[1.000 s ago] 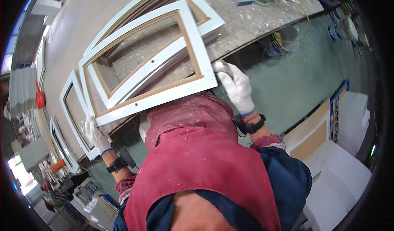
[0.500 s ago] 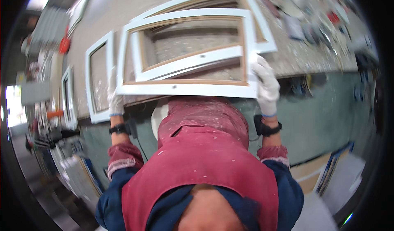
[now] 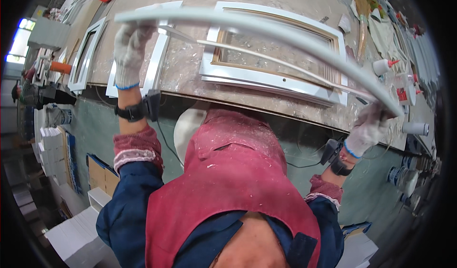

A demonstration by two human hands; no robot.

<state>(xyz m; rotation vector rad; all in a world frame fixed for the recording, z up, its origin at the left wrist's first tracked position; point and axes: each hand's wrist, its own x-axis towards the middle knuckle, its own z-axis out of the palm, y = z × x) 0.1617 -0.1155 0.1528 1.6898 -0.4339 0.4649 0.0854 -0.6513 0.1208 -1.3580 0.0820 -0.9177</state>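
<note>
Both arms are up and spread wide. The left hand (image 3: pixel 129 49) sits high, in a pale work glove with a blue cuff, fingers curled closed, a dark watch on the wrist and a red cuff over a navy sleeve below. The right hand (image 3: pixel 369 127) reaches out lower, gloved the same, fingers wrapped tight, a dark band on its wrist, elbow bent.
</note>
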